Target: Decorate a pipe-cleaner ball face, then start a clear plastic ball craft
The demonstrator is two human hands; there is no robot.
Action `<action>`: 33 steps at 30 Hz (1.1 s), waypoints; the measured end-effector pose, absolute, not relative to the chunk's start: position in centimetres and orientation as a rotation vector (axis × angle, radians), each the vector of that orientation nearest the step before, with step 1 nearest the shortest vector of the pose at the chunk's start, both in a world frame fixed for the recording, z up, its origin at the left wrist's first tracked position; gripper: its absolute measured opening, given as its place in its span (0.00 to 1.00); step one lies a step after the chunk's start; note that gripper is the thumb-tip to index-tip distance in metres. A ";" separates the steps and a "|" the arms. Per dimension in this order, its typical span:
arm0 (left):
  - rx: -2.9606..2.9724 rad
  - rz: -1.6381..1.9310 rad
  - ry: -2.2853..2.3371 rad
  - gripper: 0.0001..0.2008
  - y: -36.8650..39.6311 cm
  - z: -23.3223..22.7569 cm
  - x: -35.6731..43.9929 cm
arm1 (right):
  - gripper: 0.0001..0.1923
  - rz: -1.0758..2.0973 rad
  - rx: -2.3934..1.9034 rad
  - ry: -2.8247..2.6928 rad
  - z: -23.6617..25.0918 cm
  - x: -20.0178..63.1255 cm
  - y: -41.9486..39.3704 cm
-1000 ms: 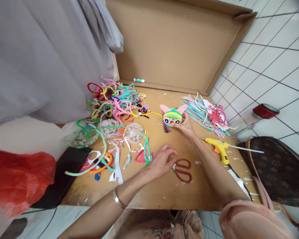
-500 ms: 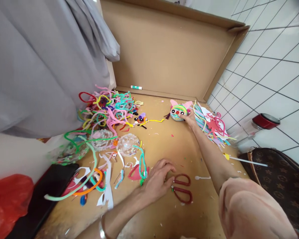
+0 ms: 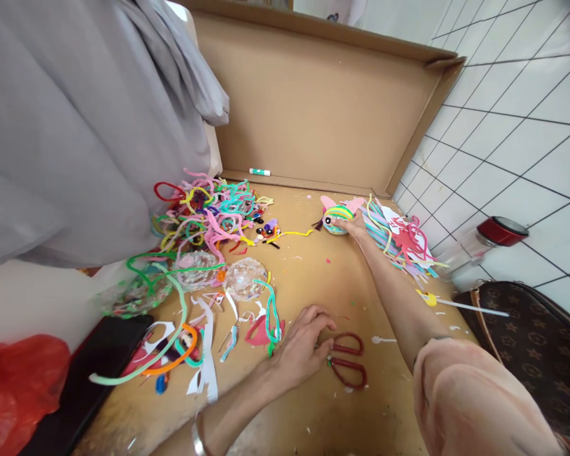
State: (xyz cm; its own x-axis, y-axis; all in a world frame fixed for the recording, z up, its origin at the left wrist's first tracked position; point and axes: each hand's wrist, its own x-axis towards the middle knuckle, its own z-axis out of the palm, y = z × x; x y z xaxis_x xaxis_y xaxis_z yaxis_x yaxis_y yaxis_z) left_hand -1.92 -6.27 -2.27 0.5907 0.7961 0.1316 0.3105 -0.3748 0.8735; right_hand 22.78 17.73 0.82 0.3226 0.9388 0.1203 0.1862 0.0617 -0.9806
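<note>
My right hand [image 3: 354, 226] is stretched far across the cardboard sheet [image 3: 313, 285] and grips a small ball figure [image 3: 336, 216] wound in coloured pipe cleaners, with pink ears and stuck-on eyes. It rests on the cardboard near the back fold. My left hand [image 3: 304, 345] lies palm down near the front, fingers spread and slightly curled, its fingertips touching the handles of the red scissors [image 3: 346, 360]. A silver bangle [image 3: 197, 437] is on that wrist.
A tangle of pipe cleaners [image 3: 209, 212] lies at the left with two clear plastic domes [image 3: 242, 278] and paper scraps. Straight pipe cleaners and red cut-outs [image 3: 399, 237] lie right. A glue stick [image 3: 259, 171], red-lidded jar [image 3: 484, 237], brown bag [image 3: 527, 335] and grey cloth [image 3: 76, 126] surround.
My right hand has carried the ball figure away from the middle toward the back right of the cardboard. The left hand stayed by the scissors. My arm now hides the yellow glue gun.
</note>
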 end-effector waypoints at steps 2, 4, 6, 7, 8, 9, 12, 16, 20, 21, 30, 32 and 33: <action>1.934 0.709 0.885 0.11 -6.2 -2.3 -1.9 | 0.38 0.797 -1.443 -1.053 0.9 22.6 17.6; 1.927 0.714 0.879 0.11 -6.2 -2.2 -2.0 | 0.36 0.801 -1.474 -1.006 1.0 22.8 17.2; 1.929 0.699 0.881 0.11 -6.2 -2.0 -2.0 | 0.34 0.823 -1.489 -0.995 1.3 23.3 16.6; 1.934 0.685 0.885 0.11 -6.2 -1.9 -1.9 | 0.34 0.842 -1.491 -1.001 1.4 23.6 16.3; 1.941 0.671 0.891 0.11 -6.3 -1.8 -1.9 | 0.34 0.863 -1.490 -1.012 1.6 23.9 16.1; 1.947 0.657 0.895 0.12 -6.3 -1.7 -1.9 | 0.34 0.884 -1.487 -1.026 1.7 24.2 15.8; 1.957 0.643 0.902 0.12 -6.3 -1.7 -1.8 | 0.37 0.938 -1.475 -1.071 1.7 24.5 15.3; 1.968 0.654 0.903 0.12 -6.3 -1.9 -1.7 | 0.41 0.967 -1.442 -1.114 1.2 24.4 15.1; 1.982 0.645 0.903 0.11 -6.2 -1.9 -1.7 | 0.45 0.918 -1.408 -1.128 0.8 24.4 14.9; 1.985 0.647 0.900 0.11 -6.2 -2.0 -1.7 | 0.45 0.893 -1.408 -1.123 0.8 24.4 14.8; 1.978 0.666 0.890 0.11 -6.1 -2.1 -1.7 | 0.53 0.799 -1.443 -1.148 1.1 24.8 13.5; 1.971 0.663 0.901 0.11 -5.9 -2.1 -1.7 | 0.55 0.784 -1.413 -1.180 0.9 24.8 13.4; 1.971 0.666 0.907 0.12 -5.9 -2.2 -1.7 | 0.56 0.776 -1.406 -1.191 0.8 24.8 13.4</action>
